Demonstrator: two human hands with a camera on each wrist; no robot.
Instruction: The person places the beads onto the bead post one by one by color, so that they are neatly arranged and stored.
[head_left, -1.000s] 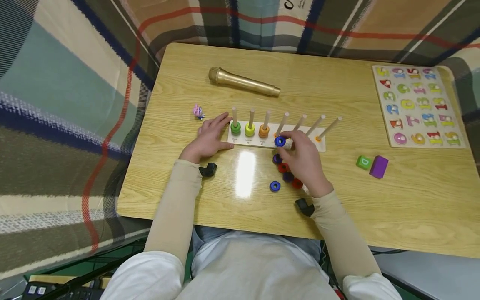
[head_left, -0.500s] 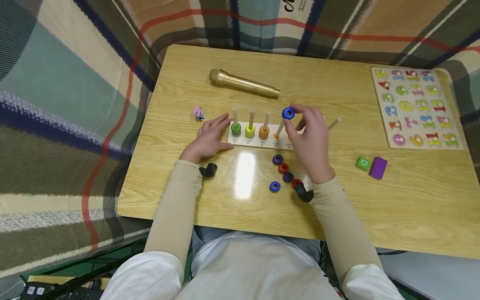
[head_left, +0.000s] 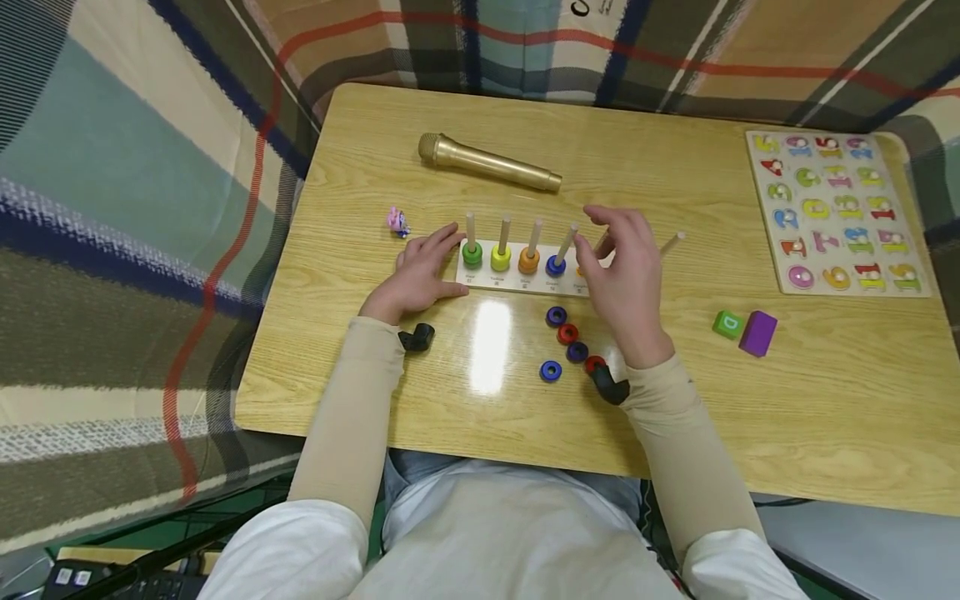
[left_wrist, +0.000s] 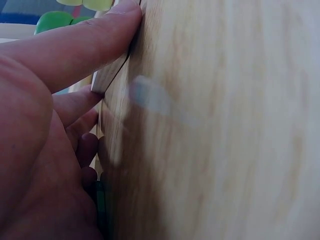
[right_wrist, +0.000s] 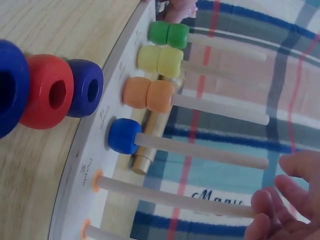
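The wooden worktop carries a white peg board with a row of seven upright pegs, and the ring stacking on it looks, by my reckoning, a little past half done. Counting from the left end in the head view, the first peg holds green rings, the second yellow rings, the third orange rings; the right wrist view shows two rings on each of these three. The fourth peg bears a single blue ring, seated at its base against the board. The pegs beyond it, as far as they show past the right hand, are bare. Left to place are the loose rings lying on the worktop just in front of the board: a purple ring, a red ring, another purple ring, a second red ring partly hidden by the wrist, and a second blue ring a little apart from them. The right hand hangs beside the fourth peg with its fingers released and spread, holding nothing. The left hand rests on the worktop, its fingers relaxed and pressing the board's left end.
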